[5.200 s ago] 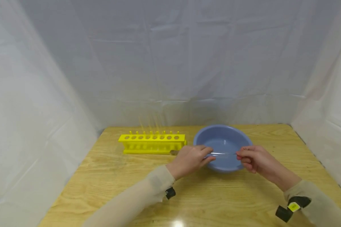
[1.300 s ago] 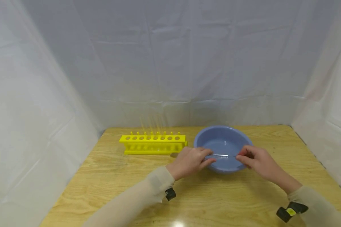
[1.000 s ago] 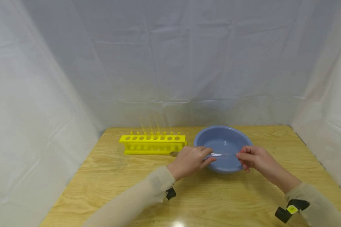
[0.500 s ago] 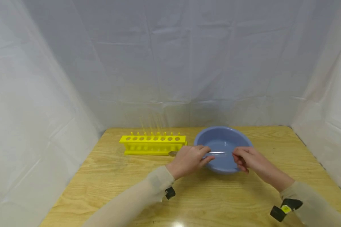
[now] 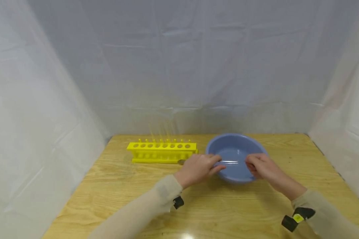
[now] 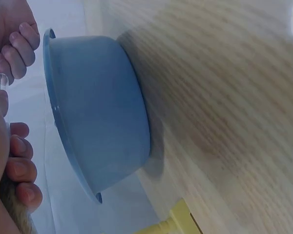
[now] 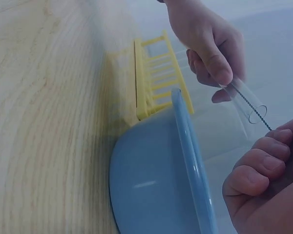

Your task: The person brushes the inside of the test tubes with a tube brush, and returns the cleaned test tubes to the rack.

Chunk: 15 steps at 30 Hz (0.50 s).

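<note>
My left hand (image 5: 197,168) grips a clear glass test tube (image 5: 229,162), which lies level above the blue basin (image 5: 236,180) with its mouth toward the right. A test tube brush runs inside the tube. Its twisted wire (image 7: 243,99) comes out of the mouth, and the end is pinched by the fingers of my right hand (image 5: 261,166). Brown bristles (image 5: 180,162) show on the far side of the left hand, also low in the left wrist view. In the right wrist view, the right fingers are close to the tube's mouth.
A yellow test tube rack (image 5: 161,146) stands to the left of the basin, with several clear tubes sticking up at its back. Both sit on a wooden table (image 5: 221,212). White sheeting (image 5: 182,66) hangs behind and at the sides.
My right hand has moved left, nearer the tube's mouth, with the brush wire; less wire shows outside than 1.3 s ago. The left hand keeps its grip almost in place.
</note>
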Each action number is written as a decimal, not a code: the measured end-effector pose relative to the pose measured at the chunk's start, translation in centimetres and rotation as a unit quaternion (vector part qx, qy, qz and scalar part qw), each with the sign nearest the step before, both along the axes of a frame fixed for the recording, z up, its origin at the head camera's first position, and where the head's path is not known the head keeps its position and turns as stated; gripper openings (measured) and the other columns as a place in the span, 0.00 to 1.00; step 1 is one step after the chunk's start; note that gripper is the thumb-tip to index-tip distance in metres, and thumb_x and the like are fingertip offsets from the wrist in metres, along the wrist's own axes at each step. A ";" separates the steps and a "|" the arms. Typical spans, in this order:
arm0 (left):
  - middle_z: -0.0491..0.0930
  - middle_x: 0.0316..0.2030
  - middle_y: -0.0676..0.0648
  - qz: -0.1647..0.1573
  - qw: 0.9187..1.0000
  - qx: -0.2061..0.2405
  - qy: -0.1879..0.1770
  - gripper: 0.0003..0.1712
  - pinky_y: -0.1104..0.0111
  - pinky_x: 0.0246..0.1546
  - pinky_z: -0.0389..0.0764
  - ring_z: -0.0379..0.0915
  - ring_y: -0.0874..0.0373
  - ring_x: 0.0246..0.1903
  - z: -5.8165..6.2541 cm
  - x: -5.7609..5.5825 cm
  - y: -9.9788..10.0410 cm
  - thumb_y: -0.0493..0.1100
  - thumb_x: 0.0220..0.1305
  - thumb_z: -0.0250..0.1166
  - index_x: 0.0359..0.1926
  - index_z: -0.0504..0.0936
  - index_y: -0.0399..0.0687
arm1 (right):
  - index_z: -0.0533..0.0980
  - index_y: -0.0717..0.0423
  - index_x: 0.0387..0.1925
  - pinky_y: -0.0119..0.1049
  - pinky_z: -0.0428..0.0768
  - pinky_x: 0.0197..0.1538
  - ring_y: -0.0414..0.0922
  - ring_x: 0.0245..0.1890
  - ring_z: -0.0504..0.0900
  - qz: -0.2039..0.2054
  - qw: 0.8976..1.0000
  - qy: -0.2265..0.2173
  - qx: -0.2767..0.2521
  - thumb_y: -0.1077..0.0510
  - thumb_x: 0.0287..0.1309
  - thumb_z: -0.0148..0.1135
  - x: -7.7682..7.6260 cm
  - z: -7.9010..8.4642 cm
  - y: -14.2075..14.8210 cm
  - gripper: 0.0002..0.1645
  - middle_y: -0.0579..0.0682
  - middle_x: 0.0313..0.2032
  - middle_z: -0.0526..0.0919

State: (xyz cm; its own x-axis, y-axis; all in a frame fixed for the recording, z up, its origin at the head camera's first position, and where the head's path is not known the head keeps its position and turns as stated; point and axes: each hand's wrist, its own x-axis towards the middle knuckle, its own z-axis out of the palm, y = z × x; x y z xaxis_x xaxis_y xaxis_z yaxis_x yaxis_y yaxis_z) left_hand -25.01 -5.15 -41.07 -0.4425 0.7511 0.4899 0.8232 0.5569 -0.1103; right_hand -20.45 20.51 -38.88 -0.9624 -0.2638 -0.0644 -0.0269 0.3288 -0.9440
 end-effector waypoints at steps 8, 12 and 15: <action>0.84 0.28 0.58 0.003 1.000 -0.003 -0.005 0.18 0.72 0.19 0.74 0.77 0.66 0.21 0.0 -0.3 -0.1 0.61 0.71 0.61 0.47 0.82 0.56 | 0.57 0.60 0.19 0.35 0.57 0.19 0.40 0.14 0.52 0.005 1.000 0.004 -0.005 0.56 0.77 0.41 0.1 0.4 0.3 0.26 0.45 0.15 0.58; 0.85 0.29 0.58 -0.001 1.000 -0.004 -0.001 0.18 0.72 0.20 0.76 0.78 0.66 0.22 -0.1 -0.4 -0.1 0.62 0.71 0.59 0.48 0.82 0.56 | 0.58 0.60 0.18 0.36 0.57 0.18 0.39 0.14 0.52 0.002 1.000 0.008 0.005 0.55 0.77 0.41 0.3 0.6 0.5 0.27 0.45 0.14 0.58; 0.85 0.31 0.58 -0.004 1.000 -0.008 0.000 0.18 0.72 0.20 0.76 0.79 0.67 0.23 -0.1 -0.4 -0.1 0.62 0.71 0.59 0.48 0.81 0.57 | 0.58 0.60 0.17 0.34 0.57 0.18 0.39 0.13 0.52 -0.002 1.000 0.010 0.010 0.56 0.76 0.41 0.4 0.6 0.6 0.27 0.44 0.13 0.57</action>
